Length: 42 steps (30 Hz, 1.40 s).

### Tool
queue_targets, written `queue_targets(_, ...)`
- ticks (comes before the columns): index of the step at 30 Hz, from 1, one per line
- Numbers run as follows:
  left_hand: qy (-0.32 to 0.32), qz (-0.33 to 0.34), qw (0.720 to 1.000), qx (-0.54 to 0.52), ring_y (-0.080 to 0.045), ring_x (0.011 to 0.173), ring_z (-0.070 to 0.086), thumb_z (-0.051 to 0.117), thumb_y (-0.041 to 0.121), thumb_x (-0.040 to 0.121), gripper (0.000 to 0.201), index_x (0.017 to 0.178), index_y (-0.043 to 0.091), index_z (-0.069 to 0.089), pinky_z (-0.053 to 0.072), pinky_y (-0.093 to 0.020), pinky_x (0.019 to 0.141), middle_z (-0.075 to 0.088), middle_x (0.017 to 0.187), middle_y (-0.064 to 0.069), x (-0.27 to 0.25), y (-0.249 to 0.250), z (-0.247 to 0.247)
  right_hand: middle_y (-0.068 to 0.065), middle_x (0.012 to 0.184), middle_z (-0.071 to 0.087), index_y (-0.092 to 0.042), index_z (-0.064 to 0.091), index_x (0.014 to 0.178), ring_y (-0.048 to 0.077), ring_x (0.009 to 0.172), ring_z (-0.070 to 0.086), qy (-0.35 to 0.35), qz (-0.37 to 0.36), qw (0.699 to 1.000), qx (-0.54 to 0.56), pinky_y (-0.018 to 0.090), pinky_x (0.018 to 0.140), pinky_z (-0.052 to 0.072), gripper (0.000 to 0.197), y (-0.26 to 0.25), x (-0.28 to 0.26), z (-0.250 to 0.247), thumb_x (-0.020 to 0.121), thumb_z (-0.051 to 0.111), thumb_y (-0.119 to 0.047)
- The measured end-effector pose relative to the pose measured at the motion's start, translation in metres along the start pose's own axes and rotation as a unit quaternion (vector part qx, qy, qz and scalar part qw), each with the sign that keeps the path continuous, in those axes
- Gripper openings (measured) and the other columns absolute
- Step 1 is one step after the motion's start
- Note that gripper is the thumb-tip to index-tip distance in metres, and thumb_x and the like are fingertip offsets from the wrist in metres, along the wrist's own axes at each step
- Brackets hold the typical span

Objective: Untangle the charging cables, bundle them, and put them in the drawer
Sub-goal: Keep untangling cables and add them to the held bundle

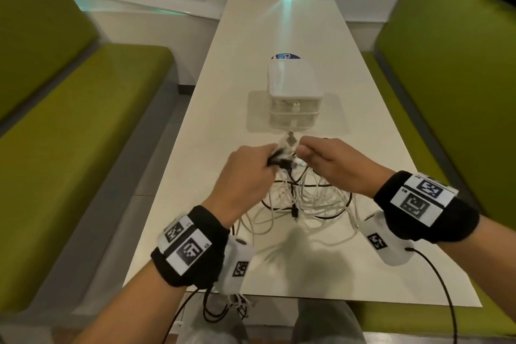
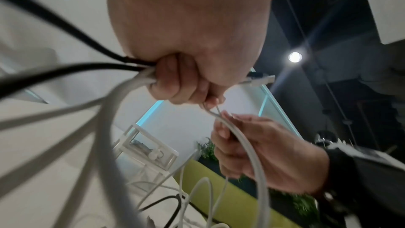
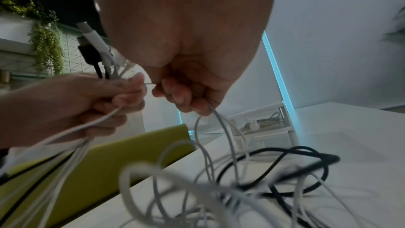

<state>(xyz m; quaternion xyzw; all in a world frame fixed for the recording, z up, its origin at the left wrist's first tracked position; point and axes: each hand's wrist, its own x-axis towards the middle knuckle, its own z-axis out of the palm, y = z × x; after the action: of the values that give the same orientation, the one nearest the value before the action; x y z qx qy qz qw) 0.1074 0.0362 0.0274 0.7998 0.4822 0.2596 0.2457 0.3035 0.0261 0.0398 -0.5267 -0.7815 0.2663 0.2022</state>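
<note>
A tangle of white and black charging cables (image 1: 300, 198) lies on the white table (image 1: 212, 109) and hangs up into both hands. My left hand (image 1: 248, 167) grips a bunch of black and white cables (image 2: 131, 74) near their plugs (image 3: 92, 48). My right hand (image 1: 326, 162) pinches a white cable (image 2: 247, 145) right beside the left, fingers curled round it. The small clear two-drawer unit (image 1: 293, 100) stands just beyond the hands, both drawers closed, with cables visible in the upper drawer (image 3: 265, 120).
Green benches (image 1: 69, 126) flank the table on both sides. A blue round sticker (image 1: 287, 56) shows behind the drawer unit. Wires from the wrist cameras hang over the table's near edge (image 1: 307, 297).
</note>
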Motion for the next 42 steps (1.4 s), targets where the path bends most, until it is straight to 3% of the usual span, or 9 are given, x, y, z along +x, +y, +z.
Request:
queue_targets(3, 0.140, -0.035, 0.972, -0.183, 0.001, 0.064, 0.060, 0.051, 0.020, 0.098, 0.023, 0.089, 0.010, 0.070, 0.046, -0.021, 0.064, 0.061, 0.064, 0.009, 0.000, -0.004, -0.013, -0.015, 0.060, 0.049, -0.030, 0.044, 0.075, -0.001, 0.058, 0.046, 0.010, -0.006, 1.000, 0.009, 0.013, 0.058, 0.035, 0.030, 0.003, -0.002, 0.001, 0.105, 0.036, -0.032)
queue_targets(7, 0.263, -0.063, 0.857, -0.439, -0.007, 0.046, 0.020, 0.042, 0.032, 0.104, 0.043, 0.063, 0.019, 0.047, 0.018, -0.020, 0.041, 0.030, 0.052, 0.009, 0.000, 0.007, -0.034, -0.033, 0.063, 0.055, -0.029, 0.045, 0.075, -0.007, 0.061, 0.051, 0.012, -0.001, 1.000, 0.013, 0.010, 0.060, 0.036, 0.031, 0.001, 0.000, 0.002, 0.105, 0.036, -0.031)
queue_targets(13, 0.349, -0.033, 0.771, -0.531, -0.007, 0.043, 0.022, 0.037, 0.033, 0.106, 0.039, 0.071, 0.018, 0.049, 0.014, -0.027, 0.041, 0.034, 0.051, 0.008, -0.001, 0.007, -0.044, -0.041, 0.063, 0.052, -0.029, 0.039, 0.075, -0.011, 0.061, 0.051, 0.000, -0.011, 0.999, -0.052, 0.010, 0.059, 0.036, 0.031, -0.011, 0.008, 0.001, 0.105, 0.036, -0.031)
queue_targets(16, 0.318, -0.048, 0.813, -0.485, -0.007, 0.045, 0.028, 0.039, 0.032, 0.105, 0.034, 0.082, 0.018, 0.059, 0.021, -0.023, 0.042, 0.036, 0.055, 0.008, -0.004, 0.005, -0.035, -0.020, 0.057, 0.053, -0.025, 0.045, 0.077, -0.008, 0.058, 0.050, 0.003, 0.019, 0.998, -0.059, 0.015, 0.055, 0.033, 0.031, -0.004, 0.012, 0.003, 0.105, 0.035, -0.032)
queue_targets(20, 0.207, -0.106, 0.958, -0.165, -0.012, 0.071, 0.055, 0.049, 0.014, 0.101, 0.027, 0.128, 0.018, 0.048, 0.040, -0.027, 0.064, 0.051, 0.072, 0.017, -0.004, -0.006, -0.026, -0.009, 0.069, 0.057, -0.017, 0.051, 0.082, 0.005, 0.058, 0.048, 0.058, 0.022, 0.996, -0.057, 0.024, 0.055, 0.034, 0.030, -0.003, 0.012, 0.006, 0.105, 0.036, -0.031)
queue_targets(24, 0.218, -0.031, 0.970, -0.104, -0.011, 0.076, 0.064, 0.046, 0.003, 0.097, 0.061, 0.152, 0.023, 0.028, 0.050, -0.022, 0.076, 0.060, 0.083, 0.018, -0.012, -0.002, -0.018, -0.011, 0.064, 0.053, -0.015, 0.052, 0.082, 0.002, 0.055, 0.049, 0.075, 0.026, 0.994, -0.070, 0.020, 0.053, 0.029, 0.027, -0.006, 0.012, 0.008, 0.104, 0.040, -0.025)
queue_targets(33, -0.023, 0.011, 0.994, 0.106, -0.027, 0.098, 0.060, 0.046, 0.000, 0.086, 0.052, 0.130, 0.027, 0.051, 0.042, -0.034, 0.073, 0.066, 0.111, 0.001, -0.010, 0.012, 0.002, -0.003, 0.075, 0.059, -0.017, 0.054, 0.096, 0.025, 0.070, 0.053, 0.022, -0.005, 0.994, -0.112, 0.035, 0.059, 0.037, 0.018, -0.006, 0.006, 0.018, 0.088, 0.052, -0.002)
queue_targets(38, -0.012, 0.016, 0.997, 0.079, -0.030, 0.080, 0.060, 0.049, 0.008, 0.085, 0.012, 0.094, 0.015, 0.054, 0.046, -0.045, 0.073, 0.068, 0.083, -0.002, -0.010, 0.007, -0.002, -0.014, 0.068, 0.054, -0.018, 0.058, 0.091, 0.009, 0.062, 0.051, 0.008, -0.020, 0.998, -0.061, 0.031, 0.059, 0.037, 0.014, -0.001, 0.004, 0.018, 0.094, 0.048, -0.008)
queue_targets(42, 0.088, 0.010, 0.992, -0.086, -0.019, 0.067, 0.061, 0.043, 0.016, 0.088, 0.021, 0.076, 0.029, 0.054, 0.047, -0.037, 0.063, 0.067, 0.071, 0.002, -0.008, 0.010, -0.012, -0.010, 0.052, 0.051, -0.030, 0.047, 0.071, 0.005, 0.051, 0.049, 0.003, -0.001, 0.999, -0.046, 0.023, 0.053, 0.035, 0.032, 0.004, 0.007, 0.015, 0.102, 0.038, -0.037)
